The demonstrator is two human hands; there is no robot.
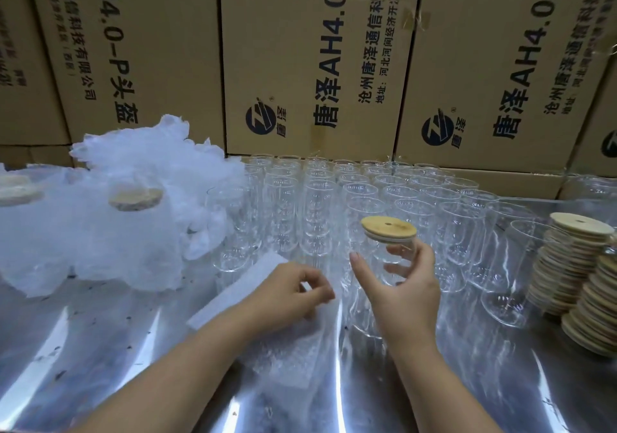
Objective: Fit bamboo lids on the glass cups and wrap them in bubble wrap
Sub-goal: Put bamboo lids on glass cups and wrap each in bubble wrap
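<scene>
Head view: right hand (405, 294) grips the clear glass cup (392, 252) — round bamboo lid (389, 228) fitted — above the shiny metal surface (100, 349); left hand (290, 290) pinches the translucent bubble-wrap sheet (280, 342) lying flat there.

The table (100, 349) is shiny, scuffed metal. The cups (360, 199) are clear, glossy glass. On the right, the lids (581, 224) are pale matt bamboo. Far boxes (300, 48) are dull brown cardboard. Bubble wrap (127, 232) at left looks cloudy, crinkled plastic.

You're in a packing warehouse, printed cardboard cartons (320, 58) stacked behind, steel table (100, 332), rows of glass cups (367, 192), lid stacks (574, 265)
</scene>
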